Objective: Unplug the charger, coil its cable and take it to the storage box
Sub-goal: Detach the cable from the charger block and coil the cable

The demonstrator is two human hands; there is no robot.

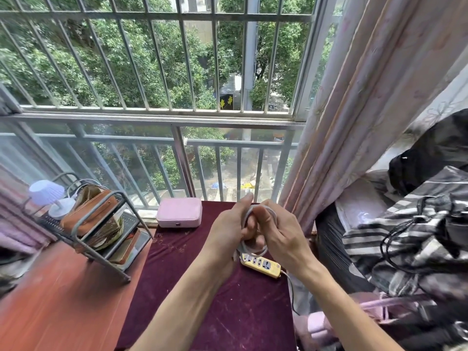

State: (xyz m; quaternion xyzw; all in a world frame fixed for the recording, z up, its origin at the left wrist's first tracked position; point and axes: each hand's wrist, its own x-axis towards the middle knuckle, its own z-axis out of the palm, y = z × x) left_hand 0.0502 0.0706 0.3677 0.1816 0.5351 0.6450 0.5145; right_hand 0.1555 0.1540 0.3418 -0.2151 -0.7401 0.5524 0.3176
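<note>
Both hands meet above the dark red cloth [192, 287]. A white charger cable [253, 249] is wound in loops around the fingers of my left hand [228, 231]. My right hand [276, 231] grips the same loops from the right. The charger's plug body is hidden inside the hands. Just below the hands lies a yellow power strip [263, 265], with nothing plugged into its visible sockets. A pink closed box [179, 215] stands at the far edge of the cloth, left of the hands.
A metal rack [101, 239] with a brown bag, books and a small white lamp [49, 196] stands on the orange-brown desk [50, 300] at left. Curtains [354, 122] and piled striped clothing [405, 244] crowd the right. Window bars close the back.
</note>
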